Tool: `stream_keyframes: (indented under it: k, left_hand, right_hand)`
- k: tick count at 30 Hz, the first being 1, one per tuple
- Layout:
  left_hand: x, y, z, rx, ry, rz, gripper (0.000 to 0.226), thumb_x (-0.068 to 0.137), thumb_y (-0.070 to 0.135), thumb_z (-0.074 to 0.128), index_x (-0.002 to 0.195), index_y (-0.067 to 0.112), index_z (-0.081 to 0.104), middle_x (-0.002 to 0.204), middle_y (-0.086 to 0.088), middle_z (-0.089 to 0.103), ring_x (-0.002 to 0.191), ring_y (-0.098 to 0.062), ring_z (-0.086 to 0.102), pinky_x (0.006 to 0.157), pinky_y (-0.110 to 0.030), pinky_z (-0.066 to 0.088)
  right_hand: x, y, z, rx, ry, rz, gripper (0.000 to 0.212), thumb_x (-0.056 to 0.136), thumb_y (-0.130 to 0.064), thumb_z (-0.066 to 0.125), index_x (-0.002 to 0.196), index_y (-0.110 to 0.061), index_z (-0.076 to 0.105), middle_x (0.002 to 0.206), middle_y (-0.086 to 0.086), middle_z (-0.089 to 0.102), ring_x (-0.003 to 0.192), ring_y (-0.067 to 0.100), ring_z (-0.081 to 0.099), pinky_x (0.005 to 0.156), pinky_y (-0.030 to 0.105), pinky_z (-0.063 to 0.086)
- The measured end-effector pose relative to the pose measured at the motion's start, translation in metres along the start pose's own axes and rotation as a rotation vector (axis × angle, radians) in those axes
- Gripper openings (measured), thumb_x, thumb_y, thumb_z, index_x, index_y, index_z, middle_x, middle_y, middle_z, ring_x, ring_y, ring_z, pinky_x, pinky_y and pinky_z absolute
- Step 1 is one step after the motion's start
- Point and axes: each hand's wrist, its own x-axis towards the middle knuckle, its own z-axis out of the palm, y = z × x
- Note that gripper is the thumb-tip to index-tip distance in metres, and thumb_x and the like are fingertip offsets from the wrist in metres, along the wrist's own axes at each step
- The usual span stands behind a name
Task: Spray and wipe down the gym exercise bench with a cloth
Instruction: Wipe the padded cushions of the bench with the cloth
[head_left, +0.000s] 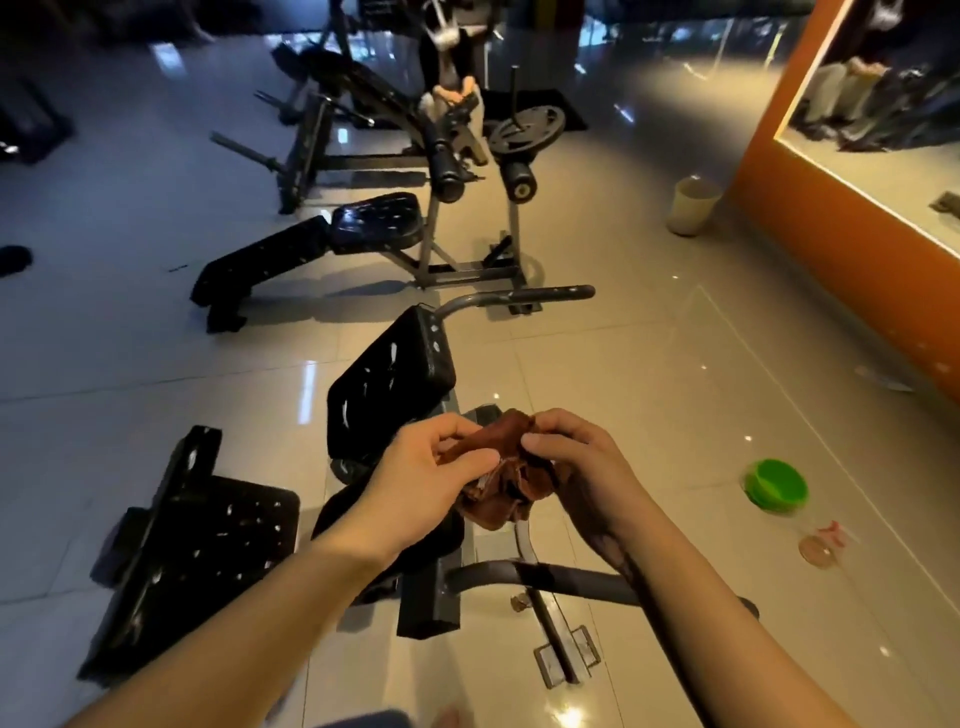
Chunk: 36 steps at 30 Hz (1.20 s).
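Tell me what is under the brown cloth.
The left hand and right hand pinch the cloth in the air. Beneath it show the bench's grey frame and a black pad. The frame directly behind the cloth is covered.

Dim indoor scene, warm light from the right; glare spots dot the glossy floor and glints mark the black bench. Wide-angle bending curves the edges, far background soft and dark, slight blur overall.
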Motion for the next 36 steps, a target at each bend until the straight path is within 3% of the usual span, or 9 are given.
stream_keyframes:
  k: [3, 7, 12, 18, 21, 23, 27, 32, 36]
  left_hand:
    - [0.01, -0.004, 0.002, 0.012, 0.154, 0.037, 0.007, 0.093, 0.023, 0.074, 0.1, 0.021, 0.073, 0.09, 0.002, 0.077, 0.089, -0.011, 0.075, 0.088, -0.038, 0.062]
    - [0.032, -0.02, -0.002, -0.034, 0.207, -0.008, 0.008, 0.09, 0.022, 0.077, 0.097, 0.022, 0.073, 0.088, 0.002, 0.077, 0.086, -0.011, 0.075, 0.087, -0.04, 0.062]
    - [0.06, -0.042, -0.01, -0.015, 0.148, -0.048, 0.023, 0.083, 0.025, 0.085, 0.101, 0.022, 0.072, 0.093, -0.001, 0.077, 0.087, -0.015, 0.075, 0.086, -0.043, 0.063]
    - [0.091, -0.059, -0.021, 0.26, 0.06, -0.096, 0.047, 0.064, 0.058, 0.087, 0.097, 0.03, 0.069, 0.082, 0.008, 0.073, 0.075, -0.009, 0.07, 0.082, -0.043, 0.061]
    - [0.119, -0.071, -0.022, 0.308, 0.28, -0.116, 0.06, 0.058, 0.081, 0.073, 0.095, 0.033, 0.069, 0.084, 0.01, 0.069, 0.078, -0.009, 0.066, 0.08, -0.041, 0.061]
    - [0.14, -0.083, -0.018, 0.424, 0.45, -0.086, 0.054, 0.073, 0.075, 0.07, 0.104, 0.03, 0.068, 0.094, 0.012, 0.066, 0.086, -0.006, 0.064, 0.08, -0.036, 0.059]
    - [0.172, -0.106, -0.001, 0.735, 0.623, -0.132, 0.064, 0.089, 0.062, 0.066, 0.138, 0.021, 0.058, 0.127, 0.007, 0.059, 0.12, -0.015, 0.053, 0.1, -0.037, 0.048]
    - [0.198, -0.11, 0.01, 0.938, 0.796, -0.2, 0.055, 0.095, 0.054, 0.062, 0.136, 0.019, 0.064, 0.129, 0.003, 0.066, 0.122, -0.018, 0.054, 0.106, -0.039, 0.042]
    - [0.21, -0.111, 0.017, 0.995, 0.858, -0.276, 0.042, 0.1, 0.048, 0.058, 0.131, 0.021, 0.068, 0.123, 0.005, 0.069, 0.117, -0.015, 0.057, 0.105, -0.038, 0.043]
  right_hand:
    - [0.017, 0.001, 0.01, -0.003, 0.022, 0.037, 0.034, 0.082, -0.018, 0.082, 0.11, -0.004, 0.07, 0.105, 0.018, 0.075, 0.096, 0.03, 0.074, 0.081, 0.035, 0.06]
    - [0.044, 0.002, 0.015, -0.092, 0.155, 0.063, 0.028, 0.085, -0.011, 0.079, 0.109, 0.001, 0.07, 0.104, 0.024, 0.074, 0.094, 0.035, 0.073, 0.084, 0.042, 0.061]
    - [0.079, 0.007, 0.01, -0.149, 0.147, 0.128, 0.025, 0.088, -0.013, 0.077, 0.109, 0.0, 0.072, 0.107, 0.024, 0.074, 0.104, 0.042, 0.07, 0.09, 0.047, 0.059]
    - [0.126, 0.008, 0.002, -0.271, 0.046, 0.18, 0.014, 0.093, -0.009, 0.071, 0.106, -0.006, 0.075, 0.095, 0.014, 0.077, 0.082, 0.02, 0.073, 0.067, 0.027, 0.058]
    - [0.168, 0.006, -0.012, -0.322, 0.02, 0.155, 0.01, 0.092, -0.006, 0.071, 0.102, -0.007, 0.076, 0.09, 0.011, 0.076, 0.079, 0.02, 0.071, 0.07, 0.031, 0.06]
    - [0.199, 0.007, -0.024, -0.404, -0.017, 0.14, 0.006, 0.092, -0.009, 0.072, 0.097, -0.011, 0.076, 0.092, 0.013, 0.076, 0.081, 0.024, 0.071, 0.074, 0.039, 0.06]
    - [0.265, 0.008, -0.042, -0.517, -0.112, 0.14, 0.005, 0.091, -0.013, 0.074, 0.096, -0.013, 0.075, 0.092, 0.014, 0.076, 0.078, 0.025, 0.073, 0.053, 0.032, 0.056]
    - [0.338, 0.013, -0.034, -0.685, -0.277, -0.033, 0.009, 0.089, -0.011, 0.074, 0.087, -0.02, 0.075, 0.088, 0.002, 0.074, 0.092, 0.024, 0.07, 0.087, 0.045, 0.057]
    - [0.365, 0.021, -0.02, -0.801, -0.339, -0.171, 0.009, 0.092, -0.013, 0.069, 0.097, -0.019, 0.075, 0.091, -0.006, 0.07, 0.093, 0.016, 0.065, 0.093, 0.042, 0.054]
